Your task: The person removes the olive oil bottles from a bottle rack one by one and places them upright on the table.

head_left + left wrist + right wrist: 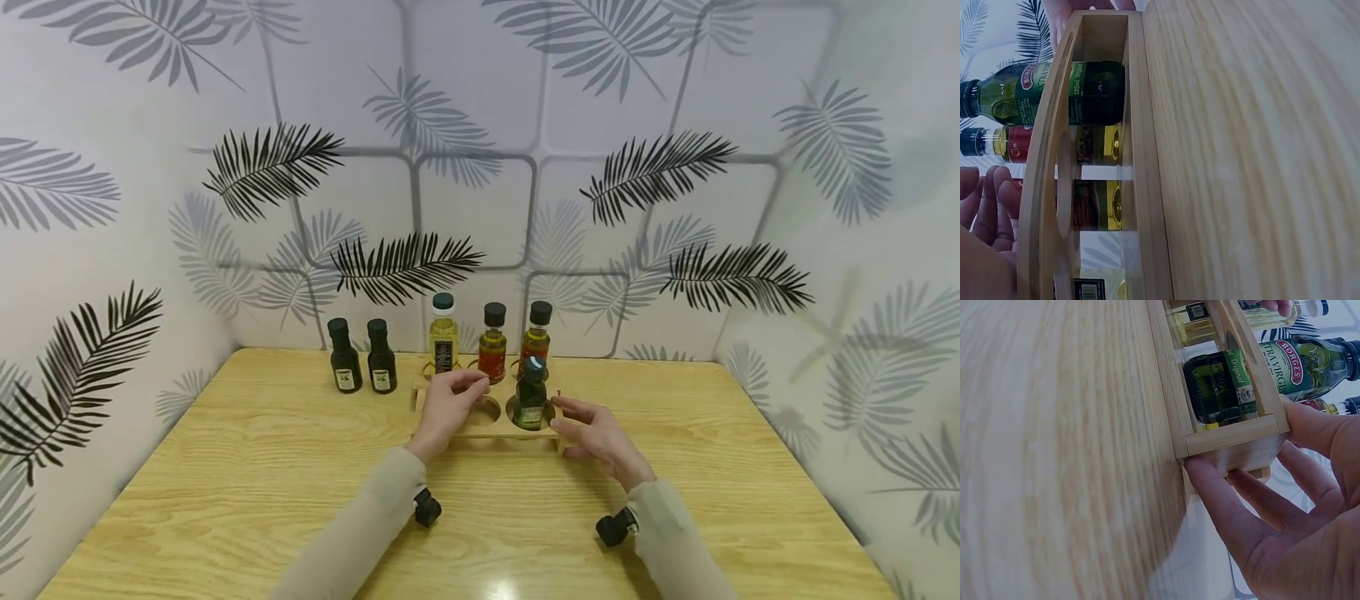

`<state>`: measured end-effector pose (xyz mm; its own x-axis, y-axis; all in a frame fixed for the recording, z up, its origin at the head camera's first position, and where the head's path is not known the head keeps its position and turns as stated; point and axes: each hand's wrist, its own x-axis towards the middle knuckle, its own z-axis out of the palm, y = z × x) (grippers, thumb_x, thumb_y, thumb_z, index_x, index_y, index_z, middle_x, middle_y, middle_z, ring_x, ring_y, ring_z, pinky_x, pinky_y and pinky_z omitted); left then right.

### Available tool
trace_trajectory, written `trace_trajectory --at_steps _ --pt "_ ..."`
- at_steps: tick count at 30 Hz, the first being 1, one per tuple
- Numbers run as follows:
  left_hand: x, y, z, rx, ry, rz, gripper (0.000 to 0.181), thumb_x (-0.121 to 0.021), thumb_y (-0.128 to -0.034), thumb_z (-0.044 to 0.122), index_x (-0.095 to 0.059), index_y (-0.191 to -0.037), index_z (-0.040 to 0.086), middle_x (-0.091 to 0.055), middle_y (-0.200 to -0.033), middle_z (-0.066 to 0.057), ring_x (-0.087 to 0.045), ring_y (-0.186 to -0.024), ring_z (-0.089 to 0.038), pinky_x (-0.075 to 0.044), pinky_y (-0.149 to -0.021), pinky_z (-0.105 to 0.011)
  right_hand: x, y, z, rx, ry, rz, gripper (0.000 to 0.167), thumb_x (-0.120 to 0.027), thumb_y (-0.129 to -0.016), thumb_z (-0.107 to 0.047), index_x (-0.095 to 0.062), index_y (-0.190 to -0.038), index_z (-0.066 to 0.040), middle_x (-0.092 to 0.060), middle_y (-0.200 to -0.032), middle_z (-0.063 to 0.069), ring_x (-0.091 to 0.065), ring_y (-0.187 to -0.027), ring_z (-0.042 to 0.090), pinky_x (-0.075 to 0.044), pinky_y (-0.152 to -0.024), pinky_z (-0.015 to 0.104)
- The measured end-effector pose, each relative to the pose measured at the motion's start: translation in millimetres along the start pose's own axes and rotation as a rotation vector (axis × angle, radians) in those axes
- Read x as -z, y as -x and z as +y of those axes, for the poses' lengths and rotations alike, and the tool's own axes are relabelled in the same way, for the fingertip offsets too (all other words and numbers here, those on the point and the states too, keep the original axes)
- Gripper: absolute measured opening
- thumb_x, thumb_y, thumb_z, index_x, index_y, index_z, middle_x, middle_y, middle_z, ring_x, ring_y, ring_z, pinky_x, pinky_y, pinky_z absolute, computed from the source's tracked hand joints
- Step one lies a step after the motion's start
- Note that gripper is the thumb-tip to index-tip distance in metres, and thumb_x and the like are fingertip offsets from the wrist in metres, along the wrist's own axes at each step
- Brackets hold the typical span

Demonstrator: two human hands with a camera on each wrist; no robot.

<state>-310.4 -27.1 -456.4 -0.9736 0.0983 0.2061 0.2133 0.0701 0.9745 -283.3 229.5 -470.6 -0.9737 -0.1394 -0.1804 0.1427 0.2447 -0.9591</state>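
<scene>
A wooden rack (pixel 480 432) stands on the table with bottles in two rows. My left hand (pixel 446 408) is over the left part of its front row, beside an empty round hole; the left wrist view shows its fingers (pixel 988 209) loosely bent and nothing visible in them. My right hand (pixel 603 437) grips the rack's right end, thumb and fingers spread over the end panel (pixel 1235 447). A dark green bottle (pixel 531 396) stands upright in the front right hole. Behind are a yellow oil bottle (pixel 443 342) and two red-labelled bottles (pixel 492 358) (pixel 536 342).
Two small dark bottles (pixel 345 367) (pixel 382 367) with pale labels stand upright on the table (pixel 262 467), left of the rack. A leaf-patterned wall (pixel 480 208) rises behind the table's back edge and at both sides.
</scene>
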Motion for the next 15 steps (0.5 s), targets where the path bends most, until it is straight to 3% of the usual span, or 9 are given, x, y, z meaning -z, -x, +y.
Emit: trace_trajectory --at_steps 5,15 --pt "-7.2 -2.2 -2.6 0.005 0.022 -0.029 0.030 -0.067 -0.0948 0.020 -0.070 -0.116 0.000 -0.071 -0.107 -0.020 -0.068 -0.091 -0.032 -0.056 -0.070 -0.038 1 -1.1 0 -0.015 -0.001 0.001 0.056 -0.065 -0.096 -0.021 -0.046 -0.148 -0.013 -0.031 -0.155 0.025 -0.044 -0.135 0.041 -0.056 -0.089 0.047" --pt "-21.7 -1.4 -2.4 -0.038 -0.039 -0.104 0.034 -0.070 -0.0922 0.022 -0.069 -0.122 0.006 -0.071 -0.114 -0.010 -0.066 -0.101 -0.021 -0.057 -0.078 -0.031 0 -4.1 2 -0.022 -0.002 0.019 0.054 -0.066 -0.095 -0.021 -0.049 -0.146 -0.014 -0.033 -0.154 0.025 -0.046 -0.133 0.041 -0.056 -0.088 0.046"
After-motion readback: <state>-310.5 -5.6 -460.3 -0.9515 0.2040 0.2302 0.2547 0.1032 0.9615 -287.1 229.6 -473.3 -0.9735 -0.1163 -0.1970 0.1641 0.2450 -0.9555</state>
